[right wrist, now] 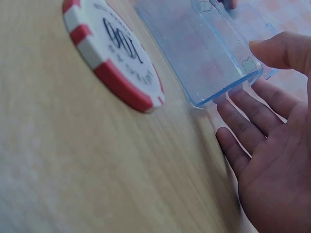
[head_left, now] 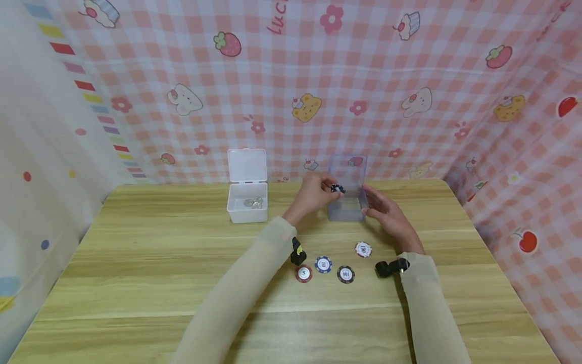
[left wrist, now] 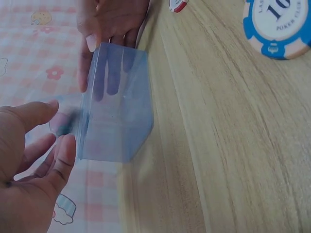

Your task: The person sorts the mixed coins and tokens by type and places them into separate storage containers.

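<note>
My left hand (head_left: 316, 194) pinches a dark poker chip (head_left: 338, 188) with pale marks over the open clear plastic box (head_left: 346, 216). In the left wrist view the chip (left wrist: 69, 121) is blurred between thumb and fingers, beside the box's rim. At the box's right end, my right hand (head_left: 386, 212) holds the wall, thumb at the rim and fingers along the outside. The right wrist view shows this hand (right wrist: 272, 131) close against the clear box (right wrist: 189, 53). The box's clear lid (head_left: 347, 169) stands raised at the back.
Nearer me lie a red 5 chip (head_left: 303, 273), a blue 10 chip (head_left: 323, 264), a black 100 chip (head_left: 346, 274) and a red-and-white 100 chip (head_left: 363, 249). Left of the clear box, an open white box (head_left: 247, 216) contains small shiny pieces (head_left: 256, 202). A checked cloth (head_left: 282, 116) hangs behind the wooden table (head_left: 150, 263).
</note>
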The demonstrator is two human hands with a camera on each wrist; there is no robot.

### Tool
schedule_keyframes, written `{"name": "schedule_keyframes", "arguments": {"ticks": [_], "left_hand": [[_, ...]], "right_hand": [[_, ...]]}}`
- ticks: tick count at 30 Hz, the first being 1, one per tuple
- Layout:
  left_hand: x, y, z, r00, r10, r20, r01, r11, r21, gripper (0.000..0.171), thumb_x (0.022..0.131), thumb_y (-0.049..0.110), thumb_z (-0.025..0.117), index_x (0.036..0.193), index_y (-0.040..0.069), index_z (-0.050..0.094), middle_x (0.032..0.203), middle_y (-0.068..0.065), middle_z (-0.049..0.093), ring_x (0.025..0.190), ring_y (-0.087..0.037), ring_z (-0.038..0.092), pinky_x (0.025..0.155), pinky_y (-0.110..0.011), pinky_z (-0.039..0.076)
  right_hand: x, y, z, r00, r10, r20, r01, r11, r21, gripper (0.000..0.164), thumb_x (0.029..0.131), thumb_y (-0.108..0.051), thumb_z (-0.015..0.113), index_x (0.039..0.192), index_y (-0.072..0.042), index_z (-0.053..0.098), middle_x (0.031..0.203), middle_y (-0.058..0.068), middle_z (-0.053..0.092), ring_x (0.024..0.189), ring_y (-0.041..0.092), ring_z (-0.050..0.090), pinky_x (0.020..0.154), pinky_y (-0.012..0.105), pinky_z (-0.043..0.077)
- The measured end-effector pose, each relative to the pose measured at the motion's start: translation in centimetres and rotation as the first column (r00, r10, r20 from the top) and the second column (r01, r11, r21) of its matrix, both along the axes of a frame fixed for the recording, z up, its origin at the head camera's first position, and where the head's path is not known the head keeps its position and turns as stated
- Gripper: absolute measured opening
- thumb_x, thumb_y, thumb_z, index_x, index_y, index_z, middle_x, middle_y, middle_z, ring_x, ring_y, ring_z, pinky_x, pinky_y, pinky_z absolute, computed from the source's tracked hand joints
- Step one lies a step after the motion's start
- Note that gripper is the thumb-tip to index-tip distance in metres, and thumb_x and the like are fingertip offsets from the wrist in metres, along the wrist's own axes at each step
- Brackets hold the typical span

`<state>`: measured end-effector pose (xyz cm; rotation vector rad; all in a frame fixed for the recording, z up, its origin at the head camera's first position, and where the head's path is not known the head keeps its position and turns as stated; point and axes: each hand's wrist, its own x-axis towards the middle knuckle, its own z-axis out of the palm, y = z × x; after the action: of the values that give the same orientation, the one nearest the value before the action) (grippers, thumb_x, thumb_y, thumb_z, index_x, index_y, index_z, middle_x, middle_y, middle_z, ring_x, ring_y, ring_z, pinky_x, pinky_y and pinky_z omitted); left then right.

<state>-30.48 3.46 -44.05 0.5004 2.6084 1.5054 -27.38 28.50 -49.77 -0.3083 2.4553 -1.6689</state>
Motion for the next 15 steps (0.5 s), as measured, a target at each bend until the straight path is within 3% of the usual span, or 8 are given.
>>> {"name": "schedule_keyframes", "arguments": {"ticks": [6,10,15], "left_hand": [[0.0,-0.3,-0.4,1.0,-0.007,-0.011,0.008,1.0,0.007,0.037,0.091,0.025,0.08,0.121,0.005,0.071,0.122,-0.018,0.066,0.097,-0.02,0.066,0.079,-0.029,0.06],[0.0,-0.8,-0.4,0.999,-0.03,-0.041,0.028,0.999,-0.035,0.042,0.092,0.031,0.078,0.127,0.009,0.069,0.121,-0.012,0.067,0.098,-0.019,0.066,0.08,-0.027,0.059],[0.2,-1.6,-0.1,0.994,-0.082,-0.072,0.076,0.994,-0.08,0.053,0.093,0.035,0.077,0.135,0.006,0.064,0.126,-0.016,0.065,0.1,-0.021,0.065,0.084,-0.03,0.059]], "right_hand": [[0.0,-0.1,0.2,1.0,0.003,0.012,-0.003,1.0,-0.02,0.068,0.104,-0.009,0.057,0.164,-0.02,0.028,0.169,0.011,0.028,0.156,0.035,0.028,0.128,0.055,0.023],[0.1,-0.1,0.2,1.0,-0.004,0.029,0.005,1.0,-0.025,0.067,0.104,-0.01,0.057,0.164,-0.021,0.027,0.17,0.01,0.028,0.157,0.034,0.027,0.128,0.054,0.023],[0.1,-0.2,0.3,0.999,-0.009,0.037,0.009,1.0,-0.025,0.067,0.104,-0.01,0.057,0.164,-0.02,0.027,0.169,0.01,0.028,0.157,0.033,0.027,0.128,0.055,0.023]]}}
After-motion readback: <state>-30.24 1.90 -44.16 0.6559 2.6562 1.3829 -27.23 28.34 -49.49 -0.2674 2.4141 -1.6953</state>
